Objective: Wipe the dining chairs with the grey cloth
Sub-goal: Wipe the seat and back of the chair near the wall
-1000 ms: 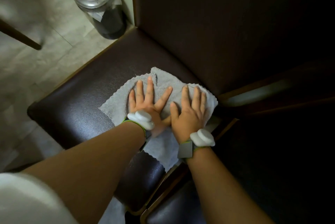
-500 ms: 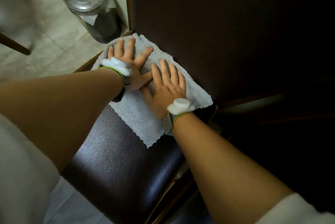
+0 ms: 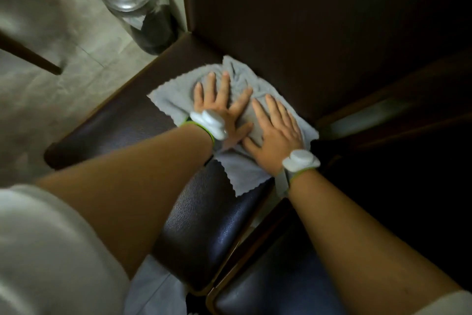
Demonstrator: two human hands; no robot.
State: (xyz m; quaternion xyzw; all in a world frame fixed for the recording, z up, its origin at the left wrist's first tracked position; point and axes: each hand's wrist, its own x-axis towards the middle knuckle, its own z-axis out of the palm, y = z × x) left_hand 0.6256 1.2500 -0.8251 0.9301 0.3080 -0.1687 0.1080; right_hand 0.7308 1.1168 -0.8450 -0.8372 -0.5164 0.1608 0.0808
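Both my hands lie flat on the grey cloth point(image 3: 238, 176), which is spread on the dark leather seat of the dining chair point(image 3: 107, 123), close against the foot of its backrest point(image 3: 293, 21). My left hand point(image 3: 224, 108) presses the cloth with its fingers straight and splayed, grasping nothing; my right hand point(image 3: 277, 131) lies just beside it, fingers straight and released too, the two thumbs nearly touching. The cloth bunches into folds ahead of my left fingertips. Each wrist carries a white band. A second chair seat point(image 3: 281, 276) sits just beside this chair's near edge. Beyond the chair's far left corner stands a lidded bin point(image 3: 138, 3) on the tiled floor point(image 3: 51, 33).
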